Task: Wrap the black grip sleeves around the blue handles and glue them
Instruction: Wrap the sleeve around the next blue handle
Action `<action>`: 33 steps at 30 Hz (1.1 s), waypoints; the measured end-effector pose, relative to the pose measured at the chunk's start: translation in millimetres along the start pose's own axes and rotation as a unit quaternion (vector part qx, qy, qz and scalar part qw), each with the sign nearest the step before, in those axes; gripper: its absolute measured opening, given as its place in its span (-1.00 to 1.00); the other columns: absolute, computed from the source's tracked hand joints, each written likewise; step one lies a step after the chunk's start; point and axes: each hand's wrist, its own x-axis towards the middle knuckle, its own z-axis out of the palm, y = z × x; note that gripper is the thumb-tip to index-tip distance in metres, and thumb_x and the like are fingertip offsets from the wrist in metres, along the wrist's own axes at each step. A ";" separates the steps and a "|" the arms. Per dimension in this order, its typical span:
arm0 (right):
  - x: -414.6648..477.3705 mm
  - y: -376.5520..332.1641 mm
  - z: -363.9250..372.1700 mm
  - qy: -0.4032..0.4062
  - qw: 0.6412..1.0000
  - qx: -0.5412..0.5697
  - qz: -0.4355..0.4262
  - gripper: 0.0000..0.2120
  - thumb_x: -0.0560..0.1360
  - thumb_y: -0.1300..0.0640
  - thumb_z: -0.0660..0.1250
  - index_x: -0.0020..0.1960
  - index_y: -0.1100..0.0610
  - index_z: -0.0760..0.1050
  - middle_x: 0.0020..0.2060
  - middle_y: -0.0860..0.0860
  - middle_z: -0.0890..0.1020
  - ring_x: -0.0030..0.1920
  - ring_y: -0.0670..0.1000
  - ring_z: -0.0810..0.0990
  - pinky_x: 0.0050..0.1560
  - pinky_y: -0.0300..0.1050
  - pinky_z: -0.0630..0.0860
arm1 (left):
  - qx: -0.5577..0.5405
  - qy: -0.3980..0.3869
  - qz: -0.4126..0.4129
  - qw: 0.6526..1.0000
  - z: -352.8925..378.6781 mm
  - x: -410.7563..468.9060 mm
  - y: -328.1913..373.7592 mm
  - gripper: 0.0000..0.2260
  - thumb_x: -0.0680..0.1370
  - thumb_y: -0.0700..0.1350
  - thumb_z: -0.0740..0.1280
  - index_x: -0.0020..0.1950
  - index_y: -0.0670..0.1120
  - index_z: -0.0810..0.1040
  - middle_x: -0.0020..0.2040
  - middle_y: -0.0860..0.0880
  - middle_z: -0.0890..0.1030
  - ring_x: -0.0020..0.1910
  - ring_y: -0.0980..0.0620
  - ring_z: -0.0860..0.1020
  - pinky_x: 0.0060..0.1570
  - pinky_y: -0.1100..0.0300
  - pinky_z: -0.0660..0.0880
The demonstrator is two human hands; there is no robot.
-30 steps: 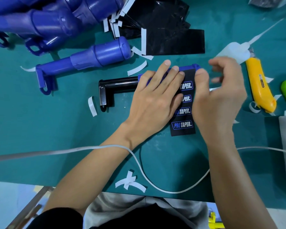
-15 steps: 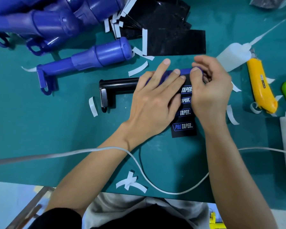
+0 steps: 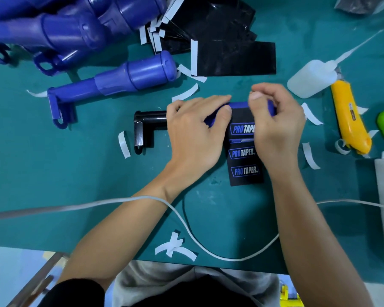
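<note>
Teal matting covers the counter (image 3: 53,173), and nearest its front edge a white cable (image 3: 197,242) loops past a crossed pair of peeled white paper backing strips (image 3: 173,247).

Just beyond, the free end of a flat black grip sleeve (image 3: 245,171) lies on the mat. It carries blue-and-white "PRO TAPER" logos. Two read in full, a third is partly covered by the right hand (image 3: 277,127), and a narrow band between them cannot be read.

The sleeve's far edge sits on the round blue plastic handle (image 3: 239,105). The right hand has its fingers curled, with the thumb pinching that edge against the handle. The left hand (image 3: 193,134) wraps over the handle beside it, thumb at the sleeve's corner, holding it steady. A black metal bracket (image 3: 146,127) sticks out from under the left hand.

This looks like the start of the wrap, with the leading edge being seated and most of the sleeve not yet rolled on. The next move probably calls for rolling the handle towards the body, keeping the edge square and the sleeve tight. Gluing comes after that.

Further back on the right lie a yellow plastic utility knife (image 3: 348,116), its label too small to read, and a white squeeze bottle with a long nozzle (image 3: 310,78). A bare blue handle (image 3: 129,83), a stack of glossy black sheets (image 3: 235,58) and a heap of blue handles (image 3: 64,29) lie farthest away.
</note>
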 end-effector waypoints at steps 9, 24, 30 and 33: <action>0.2 2.7 -4.9 -0.036 0.995 0.086 0.020 -0.77 0.65 -0.04 0.26 0.14 0.02 0.64 -0.01 -0.13 0.74 0.10 -0.06 0.71 0.19 -0.07 0.59 | -0.046 -0.058 -0.043 0.996 -9.2 0.8 0.8 -0.61 0.62 -0.20 0.21 0.37 0.06 0.63 0.15 0.16 0.73 0.13 0.29 0.59 0.28 0.35 0.18; 9.4 4.0 -21.4 -0.101 0.980 0.160 0.058 -0.74 0.56 0.27 0.29 0.19 0.10 0.62 0.09 -0.01 0.74 0.22 -0.03 0.69 0.30 -0.10 0.57 | -0.048 -0.023 -0.097 0.994 -5.4 1.9 14.5 -0.78 0.54 0.02 0.41 0.16 0.19 0.73 0.01 0.29 0.72 0.01 0.26 0.61 0.32 0.31 0.21; 11.3 8.3 -23.8 -0.118 0.979 0.163 0.031 -0.65 0.50 0.36 0.30 0.16 0.01 0.62 0.09 -0.02 0.75 0.23 -0.02 0.69 0.28 -0.12 0.57 | -0.062 -0.039 -0.126 0.989 -13.8 5.9 21.1 -0.80 0.47 0.03 0.45 0.06 0.20 0.76 -0.02 0.33 0.71 0.04 0.24 0.68 0.30 -0.05 0.51; 11.9 10.1 -23.2 -0.116 0.980 0.160 0.021 -0.63 0.51 0.37 0.29 0.13 -0.03 0.63 0.07 -0.05 0.76 0.22 -0.02 0.70 0.25 -0.09 0.58 | -0.051 -0.068 -0.132 0.988 -17.0 9.1 17.6 -0.81 0.52 0.02 0.43 0.09 0.21 0.75 0.00 0.49 0.61 0.05 0.32 0.65 0.32 -0.05 0.50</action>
